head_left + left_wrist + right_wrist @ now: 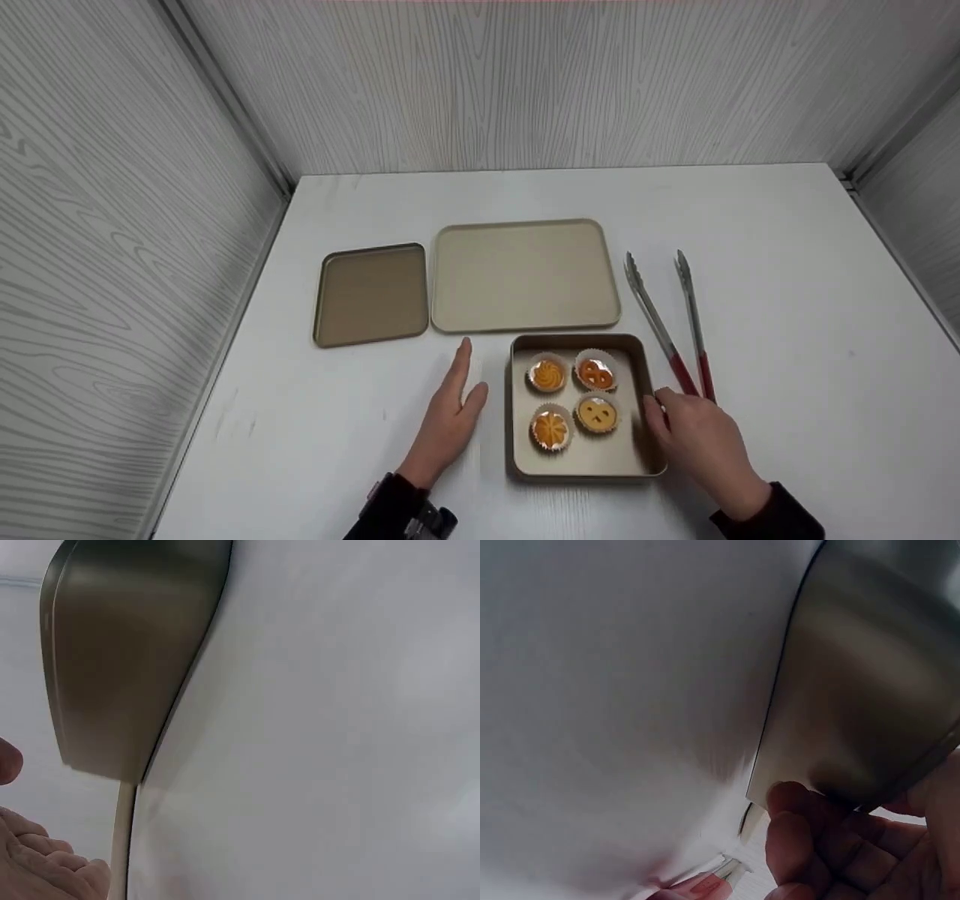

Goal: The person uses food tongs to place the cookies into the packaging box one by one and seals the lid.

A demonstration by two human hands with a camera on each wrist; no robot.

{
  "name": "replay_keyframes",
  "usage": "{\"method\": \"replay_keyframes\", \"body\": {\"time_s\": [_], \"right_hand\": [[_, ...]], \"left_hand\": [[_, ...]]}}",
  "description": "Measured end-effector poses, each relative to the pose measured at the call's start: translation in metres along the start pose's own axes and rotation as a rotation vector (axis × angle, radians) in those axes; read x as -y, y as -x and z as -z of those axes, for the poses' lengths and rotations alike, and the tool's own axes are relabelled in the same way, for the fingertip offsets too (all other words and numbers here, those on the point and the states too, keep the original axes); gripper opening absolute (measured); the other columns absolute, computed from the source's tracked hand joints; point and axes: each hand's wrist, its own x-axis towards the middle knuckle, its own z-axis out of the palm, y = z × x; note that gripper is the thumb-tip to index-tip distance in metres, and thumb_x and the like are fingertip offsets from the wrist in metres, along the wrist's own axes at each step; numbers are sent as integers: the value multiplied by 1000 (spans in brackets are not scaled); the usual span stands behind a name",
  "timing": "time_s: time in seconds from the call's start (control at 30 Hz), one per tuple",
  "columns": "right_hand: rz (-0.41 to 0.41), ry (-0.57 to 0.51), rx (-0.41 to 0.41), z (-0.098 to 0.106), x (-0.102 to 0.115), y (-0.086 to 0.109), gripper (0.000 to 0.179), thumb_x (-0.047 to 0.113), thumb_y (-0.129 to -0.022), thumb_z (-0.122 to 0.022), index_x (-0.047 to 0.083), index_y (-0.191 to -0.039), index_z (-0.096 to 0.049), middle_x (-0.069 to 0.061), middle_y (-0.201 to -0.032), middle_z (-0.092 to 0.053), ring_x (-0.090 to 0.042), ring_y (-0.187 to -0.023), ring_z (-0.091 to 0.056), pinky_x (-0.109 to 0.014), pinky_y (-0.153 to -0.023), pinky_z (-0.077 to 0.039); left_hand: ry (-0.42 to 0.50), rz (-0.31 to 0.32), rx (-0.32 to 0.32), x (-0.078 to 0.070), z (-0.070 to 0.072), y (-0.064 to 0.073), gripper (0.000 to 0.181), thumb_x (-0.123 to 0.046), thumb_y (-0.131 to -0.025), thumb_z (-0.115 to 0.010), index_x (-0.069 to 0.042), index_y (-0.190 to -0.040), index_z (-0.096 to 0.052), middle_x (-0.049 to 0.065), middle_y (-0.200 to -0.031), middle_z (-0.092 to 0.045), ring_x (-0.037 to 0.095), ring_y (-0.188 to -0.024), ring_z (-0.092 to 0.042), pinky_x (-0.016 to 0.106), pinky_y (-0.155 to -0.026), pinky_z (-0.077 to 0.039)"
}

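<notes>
A deep gold square baking pan [607, 459] stands near the front of the table. Inside it are several small tarts in paper cups, among them a swirl-topped tart [547, 373] and a pretzel-topped tart [597, 374]. My right hand [697, 439] pinches the pan's right wall at the rim, thumb inside and curled fingers outside; the right wrist view has these fingers [791, 840] against the wall. To the left of the pan, my left hand [448, 421] is held with straight fingers, apart from the pan's outer wall [120, 667].
Behind the pan lies a flat beige rectangular tray [525, 277], with a smaller brown square tray [373, 294] on its left. Metal tongs [660, 330] with red handles lie spread at the right, their handle end partly behind my right hand. Wood-grain panels enclose the white table.
</notes>
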Motion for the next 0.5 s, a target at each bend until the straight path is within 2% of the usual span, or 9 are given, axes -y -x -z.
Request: {"method": "replay_keyframes", "body": {"time_s": [0.07,0.17,0.4,0.5], "right_hand": [[6,12,1,-1,0,0,31,14,-99,-63,13,-69,-55,6,-52,-43,-10,-47,-38,-31,-43,-37],[22,21,-9,-2,-1,0,34,12,-98,-62,14,-67,-50,6,-52,-40,-10,-47,-37,-31,-42,-37],[43,42,-7,-2,-1,-2,31,8,-96,-61,12,-68,-48,6,-52,-39,-11,-47,-37,-32,-42,-40],[50,48,-2,-2,-1,-2,31,7,-96,-60,12,-69,-47,6,-52,-39,-11,-47,-37,-32,-42,-39]], "left_hand": [[-51,3,-32,2,12,-4,65,-18,-109,-47,-2,-163,-15,15,-170,-14,30,-157,-11,49,-126,-13],[-125,30,-63,3,30,-10,65,-18,-108,-48,1,-162,-18,18,-169,-15,33,-157,-11,50,-126,-14],[-350,158,-65,4,67,-27,62,-22,-107,-48,5,-159,-28,26,-166,-22,41,-156,-11,53,-125,-14],[-467,157,-74,11,79,-33,60,-20,-106,-51,9,-155,-32,28,-163,-26,45,-154,-13,55,-125,-15]]}}
